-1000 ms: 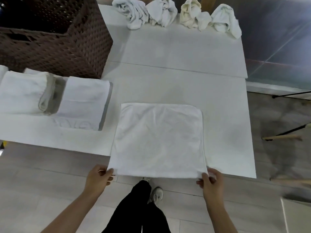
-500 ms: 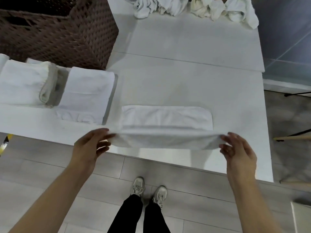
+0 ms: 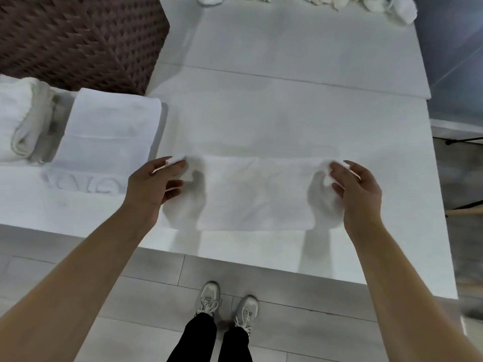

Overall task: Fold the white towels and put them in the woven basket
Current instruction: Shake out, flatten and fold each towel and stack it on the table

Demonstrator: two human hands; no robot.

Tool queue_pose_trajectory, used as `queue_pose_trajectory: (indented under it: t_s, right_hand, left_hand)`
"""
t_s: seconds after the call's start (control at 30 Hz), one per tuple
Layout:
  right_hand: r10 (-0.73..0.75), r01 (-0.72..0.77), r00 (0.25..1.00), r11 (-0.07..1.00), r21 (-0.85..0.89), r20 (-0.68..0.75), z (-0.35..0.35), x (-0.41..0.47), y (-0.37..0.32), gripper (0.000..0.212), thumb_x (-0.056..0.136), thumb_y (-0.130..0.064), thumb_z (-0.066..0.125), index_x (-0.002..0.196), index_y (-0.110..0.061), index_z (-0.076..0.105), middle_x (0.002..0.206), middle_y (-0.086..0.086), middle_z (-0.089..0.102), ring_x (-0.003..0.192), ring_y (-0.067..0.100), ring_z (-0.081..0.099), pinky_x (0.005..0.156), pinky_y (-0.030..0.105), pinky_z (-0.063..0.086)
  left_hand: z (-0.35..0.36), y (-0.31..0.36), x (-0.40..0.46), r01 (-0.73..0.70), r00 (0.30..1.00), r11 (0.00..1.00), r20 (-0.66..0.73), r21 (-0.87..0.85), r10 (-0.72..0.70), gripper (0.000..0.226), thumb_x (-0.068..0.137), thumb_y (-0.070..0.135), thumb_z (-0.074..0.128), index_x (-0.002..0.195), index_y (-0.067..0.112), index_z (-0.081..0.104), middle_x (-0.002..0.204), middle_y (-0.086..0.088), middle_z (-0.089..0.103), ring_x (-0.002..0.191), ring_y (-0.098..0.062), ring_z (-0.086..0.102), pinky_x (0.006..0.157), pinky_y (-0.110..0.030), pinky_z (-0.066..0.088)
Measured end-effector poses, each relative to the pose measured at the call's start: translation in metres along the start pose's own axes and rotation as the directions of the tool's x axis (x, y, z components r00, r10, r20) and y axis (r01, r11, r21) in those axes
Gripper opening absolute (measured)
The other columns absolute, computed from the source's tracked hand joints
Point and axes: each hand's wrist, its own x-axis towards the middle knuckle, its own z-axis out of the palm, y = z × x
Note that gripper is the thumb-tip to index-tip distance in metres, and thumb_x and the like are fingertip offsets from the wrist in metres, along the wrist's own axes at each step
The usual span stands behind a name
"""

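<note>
A white towel (image 3: 257,194) lies on the white table (image 3: 287,113), folded in half into a wide band. My left hand (image 3: 154,186) pinches its far left corner and my right hand (image 3: 358,189) pinches its far right corner, both held over the towel's far edge. A folded white towel (image 3: 109,137) lies to the left, with another folded one (image 3: 18,118) beyond it at the frame's left edge. The dark brown woven basket (image 3: 83,40) stands at the back left. Several crumpled white towels (image 3: 386,6) sit at the table's far edge.
The table's near edge runs just below the towel, with grey floor tiles and my shoes (image 3: 227,301) underneath. Black and wooden stand legs (image 3: 465,173) reach in at the right, beside the table.
My hands lifted the towel's near edge and carried it away from me over to the far edge, halving the square towel. The camera moved closer to the table.
</note>
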Motion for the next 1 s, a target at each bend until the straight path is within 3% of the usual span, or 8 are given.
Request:
queue_pose_trajectory:
  t_s: [0.17,0.3,0.4,0.5,0.6,0.73,0.9,1.0]
  right_hand:
    - [-0.184,0.244,0.965,0.889,-0.389,0.184,0.002,-0.007,0.029,0.061,0.097,-0.011,0.059,0.149,-0.037,0.041,0.138,-0.015,0.059,0.121,-0.001,0.056,0.094,0.013,0.041]
    - [-0.435,0.616,0.787,0.497,-0.611,0.438,0.006,-0.009,0.040,0.048,0.100,-0.012,0.051,0.144,-0.029,0.052,0.150,-0.012,0.052,0.139,0.010,0.042,0.114,0.028,0.032]
    - [-0.443,0.745,0.661,0.294,-0.599,0.605,0.011,-0.009,0.062,0.037,0.099,-0.018,0.054,0.136,-0.019,0.061,0.153,0.004,0.051,0.144,0.022,0.043,0.117,0.045,0.035]
    - [-0.394,0.666,0.738,0.299,-0.683,0.547,0.013,-0.030,0.078,0.039,0.102,-0.024,0.054,0.141,-0.020,0.055,0.158,0.008,0.044,0.147,0.027,0.037,0.119,0.050,0.031]
    - [-0.393,0.556,0.809,0.276,-0.784,0.436,0.015,-0.059,0.086,0.037,0.101,-0.028,0.054,0.138,-0.026,0.056,0.153,0.005,0.048,0.137,0.030,0.044,0.109,0.047,0.036]
    - [-0.477,0.496,0.799,0.176,-0.850,0.367,0.019,-0.099,0.098,0.030,0.094,-0.025,0.057,0.123,-0.023,0.065,0.117,0.007,0.061,0.099,0.033,0.055,0.086,0.044,0.036]
    - [-0.473,0.543,0.777,0.171,-0.822,0.414,0.028,-0.140,0.117,0.029,0.093,-0.020,0.055,0.118,-0.020,0.069,0.098,0.006,0.060,0.082,0.028,0.055,0.082,0.042,0.034]
    - [-0.469,0.555,0.780,0.210,-0.805,0.415,0.028,-0.144,0.120,0.030,0.092,-0.017,0.056,0.119,-0.021,0.069,0.098,0.004,0.060,0.083,0.026,0.054,0.084,0.041,0.033]
  left_hand:
    - [0.005,-0.039,0.015,-0.193,0.981,0.916,0.061,0.351,0.183,0.058,0.088,0.010,0.071,0.138,0.029,0.051,0.134,0.009,0.061,0.115,-0.013,0.063,0.104,-0.034,0.049]
    - [0.018,-0.065,-0.017,-0.576,0.795,0.447,0.341,0.685,0.501,0.046,0.094,0.011,0.062,0.138,0.019,0.053,0.142,-0.002,0.053,0.127,-0.022,0.054,0.106,-0.037,0.043]
    - [0.043,-0.095,-0.050,-0.763,0.634,0.167,0.675,0.624,0.377,0.044,0.096,0.023,0.052,0.141,0.023,0.051,0.156,-0.001,0.042,0.141,-0.022,0.040,0.115,-0.042,0.033]
    - [0.056,-0.118,-0.061,-0.799,0.584,0.015,0.770,0.601,0.258,0.050,0.099,0.040,0.039,0.148,0.029,0.041,0.164,0.001,0.025,0.145,-0.024,0.032,0.115,-0.041,0.029]
    - [0.055,-0.118,-0.049,-0.766,0.598,-0.069,0.749,0.639,0.285,0.050,0.100,0.043,0.037,0.146,0.024,0.043,0.158,-0.002,0.037,0.139,-0.025,0.039,0.113,-0.042,0.028]
    - [0.050,-0.110,-0.031,-0.704,0.627,-0.169,0.715,0.690,0.311,0.053,0.101,0.050,0.033,0.146,0.025,0.044,0.154,0.002,0.042,0.143,-0.029,0.035,0.119,-0.050,0.019]
    - [0.045,-0.109,-0.012,-0.706,0.617,-0.217,0.735,0.675,0.281,0.061,0.098,0.052,0.037,0.152,0.025,0.036,0.166,0.001,0.023,0.153,-0.036,0.014,0.122,-0.055,0.015]
    - [0.043,-0.114,-0.014,-0.710,0.580,-0.237,0.742,0.663,0.338,0.056,0.102,0.044,0.044,0.153,0.023,0.038,0.165,-0.007,0.026,0.151,-0.037,0.020,0.121,-0.052,0.021]
